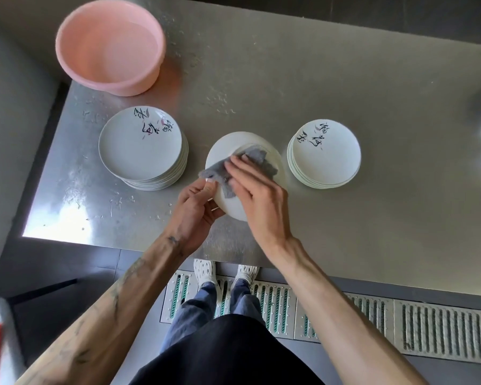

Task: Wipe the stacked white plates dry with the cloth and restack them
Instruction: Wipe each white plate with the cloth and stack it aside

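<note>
— Where is the plate [235, 202], and which way does it lie?

— Middle of the frame, between the two stacks, held above the steel surface [331, 73] near its front edge. It is tilted, so it reads as an oval. The long axis runs from the upper middle of the frame down toward the person, leaning slightly to the right.

— How does it look?

— Plain white and glossy on the side that shows, with no writing visible. A grey cloth [257, 156] lies crumpled across its upper half, and one corner hangs past the left rim.

— And the hands?

— The left hand [196, 208] comes in from the lower left. Its fingers [210, 187] pinch the plate's left rim, thumb on top. The right hand [258, 191] lies over the plate, its fingers [242, 168] straight and close together. They press flat on the cloth and point to the upper left.

— The stacks?

— The left-hand stack [139, 145] is the taller one. The right-hand stack [326, 157] is lower. Each top plate is white, with black brush characters and faint pink strokes near its far edge.

— Anything else?

— A pink basin [110, 48] sits at the upper left of the surface. A slotted floor grate [442, 329] runs along the lower right.
</note>
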